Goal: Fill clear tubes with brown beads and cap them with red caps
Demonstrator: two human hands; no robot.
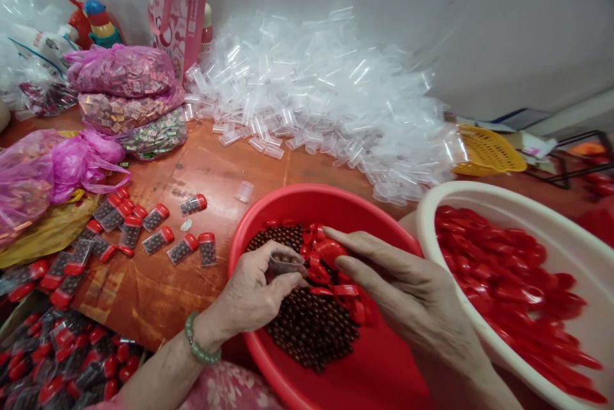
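My left hand (259,288) pinches a small clear plastic container (286,259) with dark brown balls in it, its open end toward my right hand. My right hand (407,295) has its thumb and fingers closed on a red plastic cap (330,250), just right of the container and apart from it. Both hands are over a red basin (384,365). Inside the basin lie many brown balls (311,333) and several loose red caps (346,291). A green bead bracelet (199,343) circles my left wrist.
A cream basin (566,224) of red plastic pieces (503,269) stands at right. Clear containers (326,90) are heaped along the wall, beside a yellow basket (492,151). Red-capped filled containers (158,240) lie on the left, near pink bags (125,77) and a gift bag (175,13).
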